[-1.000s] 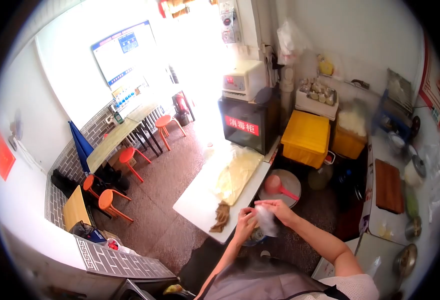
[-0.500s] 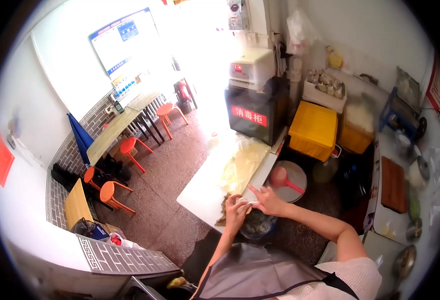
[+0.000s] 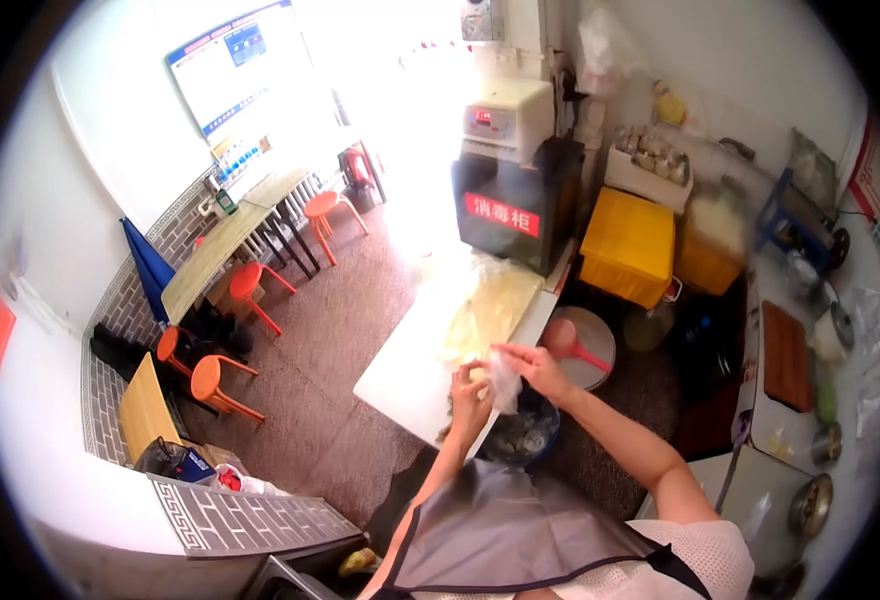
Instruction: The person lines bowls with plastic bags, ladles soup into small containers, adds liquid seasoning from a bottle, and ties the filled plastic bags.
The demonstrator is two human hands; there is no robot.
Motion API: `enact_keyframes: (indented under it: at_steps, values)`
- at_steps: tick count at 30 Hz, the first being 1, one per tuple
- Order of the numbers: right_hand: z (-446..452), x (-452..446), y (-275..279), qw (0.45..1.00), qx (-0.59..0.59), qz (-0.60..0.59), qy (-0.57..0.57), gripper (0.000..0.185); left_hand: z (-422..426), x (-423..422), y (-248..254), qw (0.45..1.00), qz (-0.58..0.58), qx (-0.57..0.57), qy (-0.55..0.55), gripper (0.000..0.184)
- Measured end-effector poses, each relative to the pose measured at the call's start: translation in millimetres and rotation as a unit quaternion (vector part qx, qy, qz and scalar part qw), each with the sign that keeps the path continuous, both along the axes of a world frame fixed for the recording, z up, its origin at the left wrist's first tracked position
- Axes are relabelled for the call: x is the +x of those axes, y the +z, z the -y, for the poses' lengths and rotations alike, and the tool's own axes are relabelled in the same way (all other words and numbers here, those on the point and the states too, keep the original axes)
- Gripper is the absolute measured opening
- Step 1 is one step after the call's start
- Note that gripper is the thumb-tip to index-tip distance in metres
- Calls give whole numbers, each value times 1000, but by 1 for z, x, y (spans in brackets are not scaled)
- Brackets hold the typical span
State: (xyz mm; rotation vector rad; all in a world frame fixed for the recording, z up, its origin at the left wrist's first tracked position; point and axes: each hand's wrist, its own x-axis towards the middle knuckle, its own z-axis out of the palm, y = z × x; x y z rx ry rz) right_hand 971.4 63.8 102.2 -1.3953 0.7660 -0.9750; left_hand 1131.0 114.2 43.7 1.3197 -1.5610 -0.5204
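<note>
At the near right corner of the white table (image 3: 395,385), two hands work close together. The left hand (image 3: 471,393) is curled around a pale lump (image 3: 478,375), and the right hand (image 3: 532,368) appears to pinch the top of a thin plastic bag (image 3: 503,387), which hangs between them by the table's right edge. Whether the bag touches that edge, I cannot tell. Just outside the same edge, below the hands, sits a dark tub (image 3: 522,432), with a pale basin (image 3: 600,325) farther along. A broad strip of floor (image 3: 325,350) runs down the left of the table, leaving walking room as far as the stools; on the right, the tub and basin crowd the floor near the edge.

The table's top is smooth and flat, its corner rounded. A crinkled yellowish sheet (image 3: 490,305), glossy like plastic film, covers much of its far right part. The floor is brown and speckled; the person's apron (image 3: 520,520), on the near side of the table, is grey with a slight sheen. A long-handled pink dipper (image 3: 588,355) lies in the round basin.

Left of the table stand four round-topped orange-red stools (image 3: 222,378). Beyond its far right end are two yellow containers (image 3: 628,243) and one black cabinet (image 3: 512,210) bearing one cream appliance (image 3: 505,120). Well to its right lies one rectangular brown board (image 3: 786,355).
</note>
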Motion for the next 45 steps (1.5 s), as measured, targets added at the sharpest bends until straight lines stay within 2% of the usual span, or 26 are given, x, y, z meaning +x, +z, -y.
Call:
enact_keyframes:
  at_steps: [1,2,4,6,7,8,10,12,16,18,20,21,23,24,25,26,28,30,32,33,34,36,41,42,43,45]
  values:
    - [7,4,-6,984,-144,-83,-57,42,-1,3,9,1000,10,8,6,10]
    - [3,-3,-13,985,-141,-82,-56,42,-2,5,15,1000,21,14,10,10]
    - [-13,-17,2,788,-389,-476,-42,37,-4,13,17,999,24,13,16,11]
    - [-20,-16,20,817,-318,-480,29,33,-3,14,3,1000,17,20,14,11]
    - [-20,-9,33,936,-124,-325,55,34,-3,11,-1,1000,-3,31,1,11]
    - [-20,-5,40,983,80,-147,77,35,1,9,-5,999,-9,32,1,11]
    - [2,10,1,999,-26,-1,-29,32,2,10,-4,999,43,-18,0,13]
    - [2,-4,-9,855,-357,-364,-97,32,-5,14,3,1000,9,10,-2,13]
    - [-28,-8,49,865,-93,-479,117,34,-7,17,1,1000,6,19,1,12]
    - [-16,3,25,994,56,-82,52,33,-1,14,-12,1000,16,-1,-18,12]
    - [1,14,-2,984,-154,-75,-40,36,-4,9,-5,999,-2,-1,32,13]
    - [-10,9,16,915,-304,-242,-104,40,-7,12,2,1000,7,-11,16,13]
    - [-24,-4,16,897,-296,-325,-45,38,-8,18,3,1000,18,-23,-4,13]
    - [-30,-10,22,866,-288,-408,18,36,-9,15,2,1000,17,-23,4,10]
    - [-35,-8,38,910,-145,-383,65,41,-12,12,0,1000,15,-19,12,8]
    - [-30,-3,35,909,-142,-387,66,41,-11,9,-1,1000,11,-18,11,8]
    - [-21,7,24,995,74,-4,60,46,-10,8,3,999,30,-15,-29,13]
    - [-19,5,24,992,110,17,61,45,-14,11,0,999,19,-24,-14,12]
    - [-22,-10,32,955,-119,-272,-2,39,-11,18,-15,999,44,-22,-1,10]
    - [-25,-14,25,877,-321,-351,-66,23,-14,17,-8,1000,23,-9,-3,9]
    - [-27,-20,18,877,-318,-354,-67,23,-16,16,-1,1000,21,-7,-5,9]
    - [-33,-24,14,750,-452,-483,-22,13,-16,15,9,999,40,-21,0,9]
    - [-42,-31,34,761,-514,-393,-52,18,-20,16,3,999,31,-23,2,11]
    - [-46,-29,36,893,-289,-345,10,18,-20,15,0,999,32,-26,3,11]
    - [-47,-27,38,959,-42,-271,72,19,-17,13,-4,999,22,-30,-11,11]
    - [-39,-13,24,989,50,-131,36,18,-15,6,1,996,38,-80,-12,10]
